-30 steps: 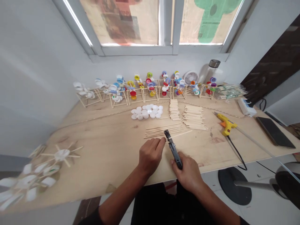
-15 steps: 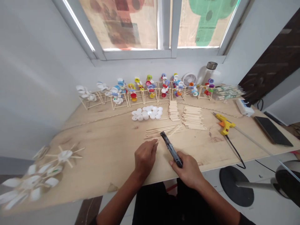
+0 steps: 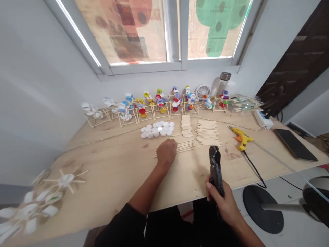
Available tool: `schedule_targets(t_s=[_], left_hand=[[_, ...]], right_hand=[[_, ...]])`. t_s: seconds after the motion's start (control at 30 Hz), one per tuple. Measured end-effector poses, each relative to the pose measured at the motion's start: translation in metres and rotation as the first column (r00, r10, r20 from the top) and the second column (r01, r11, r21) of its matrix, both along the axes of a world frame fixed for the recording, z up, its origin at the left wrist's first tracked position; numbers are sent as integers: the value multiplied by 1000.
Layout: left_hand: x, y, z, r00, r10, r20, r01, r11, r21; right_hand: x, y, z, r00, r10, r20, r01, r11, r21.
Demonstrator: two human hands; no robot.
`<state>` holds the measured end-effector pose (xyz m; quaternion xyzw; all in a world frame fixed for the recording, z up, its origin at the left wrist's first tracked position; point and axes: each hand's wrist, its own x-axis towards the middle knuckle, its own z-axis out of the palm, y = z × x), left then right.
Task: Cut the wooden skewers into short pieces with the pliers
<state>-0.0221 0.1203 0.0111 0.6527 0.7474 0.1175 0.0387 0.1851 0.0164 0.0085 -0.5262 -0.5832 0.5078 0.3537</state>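
Observation:
My left hand point(image 3: 166, 152) is over the left end of a loose bundle of long thin wooden sticks point(image 3: 186, 146). Its fingers curl down, and whatever is between the fingertips is hidden. In my right hand point(image 3: 224, 202) is a black plier-like hand cutter point(image 3: 216, 168), held upright near the table's front edge, its head pointing away from me. Just beyond my left hand lies a cluster of white bottle caps point(image 3: 158, 129). Shorter cut sticks form a narrow pile point(image 3: 186, 126) and a wider pile point(image 3: 208, 132) to the right.
Several stick frames with coloured cap wheels point(image 3: 161, 101) line the wall, near a small fan point(image 3: 203, 92) and a bottle point(image 3: 224, 84). Right: yellow glue gun point(image 3: 241, 138), power strip point(image 3: 263, 119), phone point(image 3: 295, 144). Left: a spoked stick wheel point(image 3: 66, 180) and white-paddled wheels point(image 3: 27, 211).
My left hand has moved forward onto the long sticks. My right hand has carried the cutter right and turned it more upright. The view has shifted slightly.

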Motion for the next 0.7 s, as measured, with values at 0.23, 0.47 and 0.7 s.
schedule_targets(t_s=[0.23,0.47,0.7], left_hand=[[-35,21,0,988,140,-59,-146,982,-118],[-59,20,0,974,215,-75,-226,954,-197],[-86,6,-8,970,238,-57,-245,937,-250]], right_hand=[[3,0,-7,998,-32,-57,30,999,-31],[6,1,-8,999,14,-47,-15,999,-28],[7,1,-12,999,38,13,-38,999,-12]])
